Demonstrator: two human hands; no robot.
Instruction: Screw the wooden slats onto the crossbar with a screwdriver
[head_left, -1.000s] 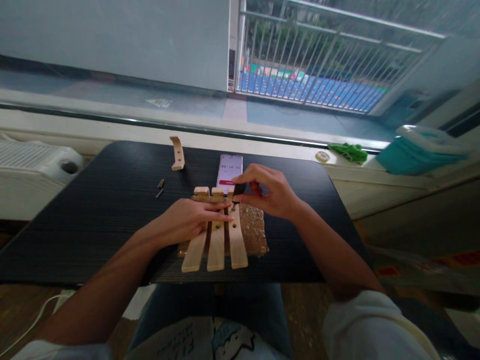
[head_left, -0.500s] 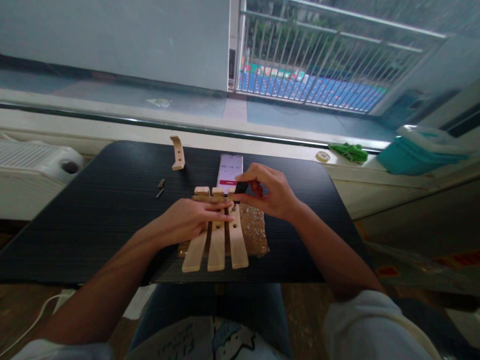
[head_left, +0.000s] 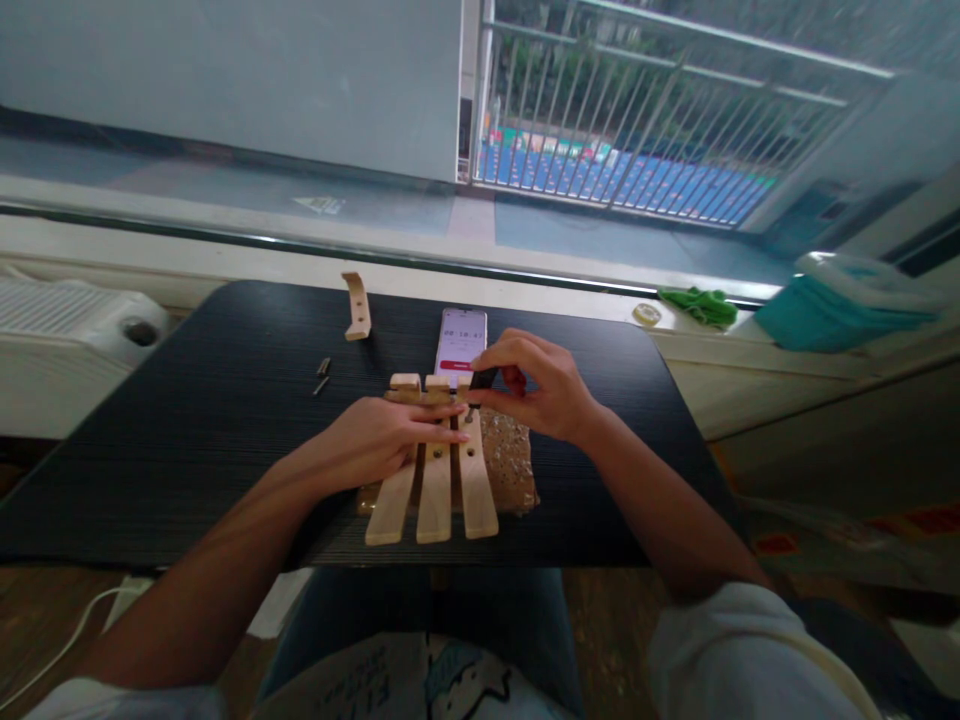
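Three curved pale wooden slats lie side by side, joined by a wooden crosspiece (head_left: 397,397) near their far ends. Across them my left hand (head_left: 379,435) rests with its fingers stretched out, two fingertips reaching the right slat (head_left: 478,495). My right hand (head_left: 536,385) pinches a short black screwdriver (head_left: 484,380), held upright over a hole in that slat. Its tip is small and partly hidden by the fingers. Dark screw heads or holes show in the middle slat (head_left: 433,505) and the right one. Under the slats is a brown, bubbly-textured pad (head_left: 510,460).
A phone (head_left: 461,335) showing a timer lies just beyond the slats. Another curved wooden piece (head_left: 358,308) with two holes stands at the back left, with a few metal screws (head_left: 322,378) nearer. Tape (head_left: 646,314), a green cloth (head_left: 699,306) and a teal bin (head_left: 817,310) sit on the sill.
My right fingers have turned slightly around the screwdriver, and less of its black handle shows. The left hand and the slats stay in place.
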